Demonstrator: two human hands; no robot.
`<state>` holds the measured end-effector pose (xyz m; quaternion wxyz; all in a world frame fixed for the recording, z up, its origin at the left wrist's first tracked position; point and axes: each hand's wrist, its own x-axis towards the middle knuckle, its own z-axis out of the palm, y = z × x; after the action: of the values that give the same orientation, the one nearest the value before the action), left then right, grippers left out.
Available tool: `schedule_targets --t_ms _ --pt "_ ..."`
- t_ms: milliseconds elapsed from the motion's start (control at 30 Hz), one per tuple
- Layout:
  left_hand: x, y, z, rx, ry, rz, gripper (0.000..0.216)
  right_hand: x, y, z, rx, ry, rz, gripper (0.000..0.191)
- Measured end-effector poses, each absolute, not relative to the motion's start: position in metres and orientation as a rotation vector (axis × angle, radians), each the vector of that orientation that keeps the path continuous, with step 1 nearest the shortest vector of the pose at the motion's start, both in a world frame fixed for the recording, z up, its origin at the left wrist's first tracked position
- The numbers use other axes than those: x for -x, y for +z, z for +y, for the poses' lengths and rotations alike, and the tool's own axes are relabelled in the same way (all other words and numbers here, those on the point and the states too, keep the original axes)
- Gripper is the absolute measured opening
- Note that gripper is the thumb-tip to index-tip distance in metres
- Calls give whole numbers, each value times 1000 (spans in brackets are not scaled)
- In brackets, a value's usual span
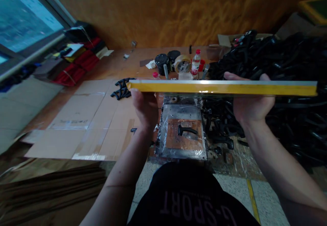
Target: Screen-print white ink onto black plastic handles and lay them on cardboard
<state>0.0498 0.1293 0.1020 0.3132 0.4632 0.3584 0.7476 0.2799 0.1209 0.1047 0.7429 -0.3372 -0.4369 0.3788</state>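
Observation:
A long, flat yellow-edged panel [219, 88] is held up level in front of me, seen almost edge-on, so its broad face is hidden. My left hand [145, 108] is closed around its left end. Farther right, my right hand [251, 106] grips it from below, with fingertips showing over the top edge. Under the panel, apart from it, a metal plate [182, 112] lies on the table with a wooden board [173, 141] on it. One black curved handle-shaped part [188, 130] rests on that board.
A large heap of black parts [281, 59] covers the right side. Flattened cardboard [74, 117] lies left, with several black parts [122, 88] at its far edge. Behind stand black tubs [161, 64], a tape roll [182, 63] and a red-capped bottle [196, 62].

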Motion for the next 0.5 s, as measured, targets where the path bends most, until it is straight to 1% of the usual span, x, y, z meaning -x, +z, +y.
schedule_targets --t_ms 100,200,300,367,400,433,500 --pt "-46 89 112 -1207 2024 861 70 -284 90 108 779 798 -969 48" --pt "-40 76 83 -1167 1847 910 69 -293 68 87 898 870 -1001 42" --pt "-28 62 49 -1037 1614 997 49 -302 47 57 1175 966 -993 31" --pt "-20 52 31 -900 1480 1075 30 -305 35 37 1380 987 -917 36" --pt "-17 46 24 -806 1402 1118 27 -306 29 28 1481 1007 -867 42" --pt "-14 41 18 -697 1310 1155 34 -307 24 21 1577 1037 -821 49" --pt "-12 32 12 -480 1097 1193 56 -306 15 10 1745 1120 -759 60"
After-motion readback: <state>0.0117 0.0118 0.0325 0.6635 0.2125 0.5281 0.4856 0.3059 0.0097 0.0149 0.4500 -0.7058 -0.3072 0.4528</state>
